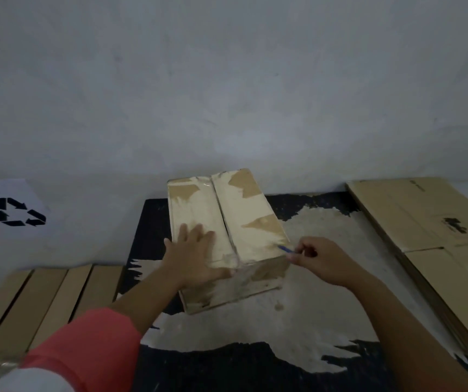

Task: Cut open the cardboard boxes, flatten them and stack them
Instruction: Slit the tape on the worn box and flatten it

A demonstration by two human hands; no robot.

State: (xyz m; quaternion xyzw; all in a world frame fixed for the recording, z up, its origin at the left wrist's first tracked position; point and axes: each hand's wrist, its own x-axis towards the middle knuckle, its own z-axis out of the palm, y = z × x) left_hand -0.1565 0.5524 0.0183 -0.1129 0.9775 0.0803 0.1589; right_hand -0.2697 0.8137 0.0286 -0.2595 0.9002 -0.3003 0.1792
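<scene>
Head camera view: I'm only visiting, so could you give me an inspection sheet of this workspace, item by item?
Surface: dark table top, its coating worn away in a large pale patch.
Job's things: taped cardboard box, closed, at the centre; flattened cardboard stack at the right; blue tool, thin and blurred, kind unclear.
Clutter: cardboard panels side by side at the left.
Grips: left hand lies flat on the box top; right hand pinches the blue tool at the box's near right corner.
Cables: nothing seen.
Surroundings: plain pale wall; recycling sign at the left.
</scene>
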